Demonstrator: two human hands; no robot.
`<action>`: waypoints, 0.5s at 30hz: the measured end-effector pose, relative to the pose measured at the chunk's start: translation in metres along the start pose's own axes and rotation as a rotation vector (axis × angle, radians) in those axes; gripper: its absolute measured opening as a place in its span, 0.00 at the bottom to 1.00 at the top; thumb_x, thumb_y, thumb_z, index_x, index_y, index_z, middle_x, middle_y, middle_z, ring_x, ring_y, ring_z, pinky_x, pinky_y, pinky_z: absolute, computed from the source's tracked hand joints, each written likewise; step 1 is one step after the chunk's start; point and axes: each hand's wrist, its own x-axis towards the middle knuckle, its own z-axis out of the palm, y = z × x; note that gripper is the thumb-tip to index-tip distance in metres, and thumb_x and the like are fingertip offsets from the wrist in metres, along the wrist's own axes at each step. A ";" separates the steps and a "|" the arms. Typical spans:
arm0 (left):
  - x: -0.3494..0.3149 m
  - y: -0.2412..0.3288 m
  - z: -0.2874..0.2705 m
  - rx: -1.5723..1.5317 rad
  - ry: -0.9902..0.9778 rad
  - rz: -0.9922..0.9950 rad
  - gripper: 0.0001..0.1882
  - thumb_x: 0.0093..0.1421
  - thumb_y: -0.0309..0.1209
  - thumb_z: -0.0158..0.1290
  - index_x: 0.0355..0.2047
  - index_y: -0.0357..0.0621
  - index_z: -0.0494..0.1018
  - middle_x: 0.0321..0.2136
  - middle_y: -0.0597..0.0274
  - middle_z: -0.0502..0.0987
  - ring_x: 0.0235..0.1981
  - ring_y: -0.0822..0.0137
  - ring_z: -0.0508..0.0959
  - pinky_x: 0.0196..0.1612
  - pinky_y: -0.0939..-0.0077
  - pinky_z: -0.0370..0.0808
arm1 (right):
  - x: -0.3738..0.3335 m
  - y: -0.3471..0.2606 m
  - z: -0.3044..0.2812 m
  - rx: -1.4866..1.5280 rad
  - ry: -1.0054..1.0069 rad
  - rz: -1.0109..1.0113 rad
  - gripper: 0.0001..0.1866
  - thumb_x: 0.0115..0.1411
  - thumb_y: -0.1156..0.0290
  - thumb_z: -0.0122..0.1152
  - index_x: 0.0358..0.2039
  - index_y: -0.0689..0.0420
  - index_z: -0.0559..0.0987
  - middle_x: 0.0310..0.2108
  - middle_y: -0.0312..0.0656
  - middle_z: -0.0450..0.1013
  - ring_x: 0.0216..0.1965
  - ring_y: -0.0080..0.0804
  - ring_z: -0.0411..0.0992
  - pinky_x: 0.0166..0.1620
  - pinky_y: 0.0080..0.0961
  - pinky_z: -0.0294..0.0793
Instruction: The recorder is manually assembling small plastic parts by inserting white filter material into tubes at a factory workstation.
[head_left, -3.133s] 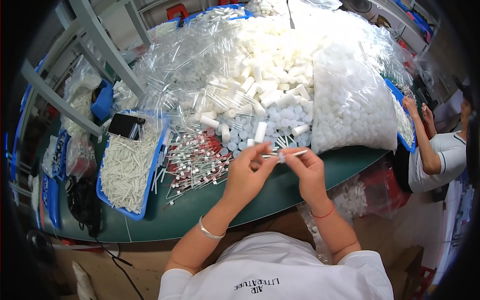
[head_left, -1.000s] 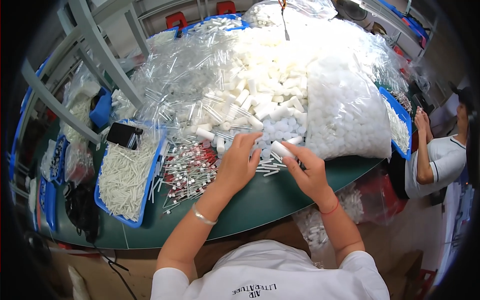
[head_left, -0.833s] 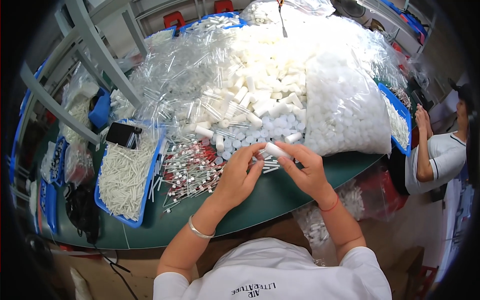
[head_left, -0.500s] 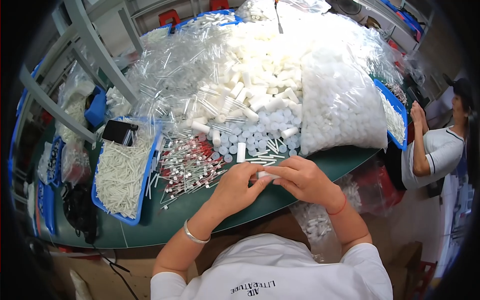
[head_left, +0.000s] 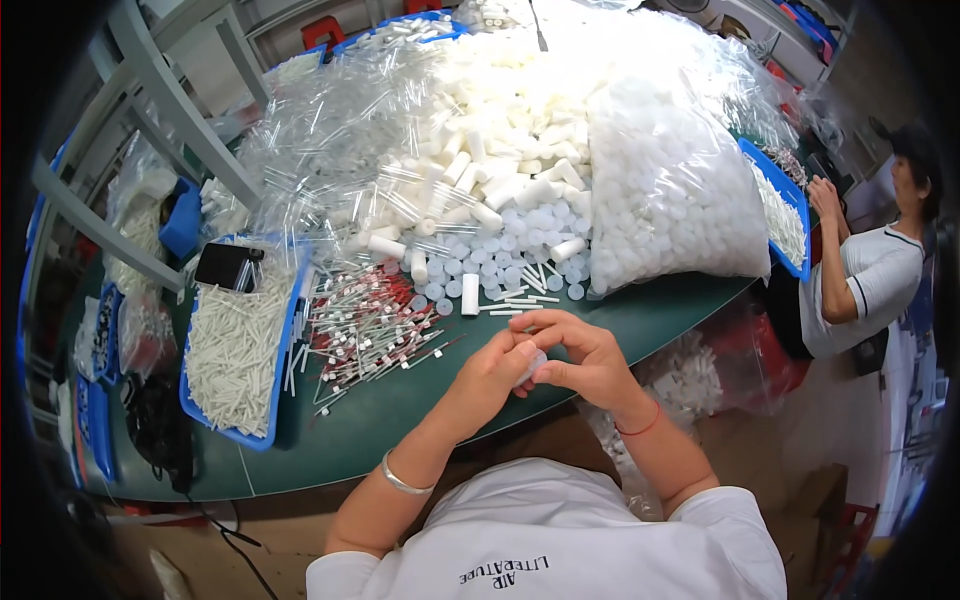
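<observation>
Just off the front edge of the green table, my left hand and my right hand meet around a small white cylinder. Fingers of both hands are closed on it and cover most of it; only a pale, rounded end shows. Beyond my hands another white cylinder stands upright on the table. Beside it lie thin white sticks and many translucent round caps. To the left is a heap of thin rods with white tips and red parts.
A blue tray of white sticks, with a black phone-like object on it, stands left. Foam cylinders and clear tubes are piled behind. A full plastic bag stands right. A co-worker sits far right.
My hands have drawn back toward my body with the cylinder, which has turned from lying sideways to showing its end. My right fingers have shifted around it. The view has moved slightly.
</observation>
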 end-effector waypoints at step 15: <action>-0.015 -0.023 0.017 0.262 0.129 0.277 0.25 0.71 0.43 0.30 0.23 0.43 0.67 0.18 0.69 0.67 0.19 0.77 0.64 0.21 0.81 0.59 | -0.011 0.011 0.033 0.740 -0.085 0.370 0.24 0.60 0.63 0.61 0.55 0.57 0.70 0.55 0.57 0.68 0.57 0.44 0.68 0.52 0.37 0.75</action>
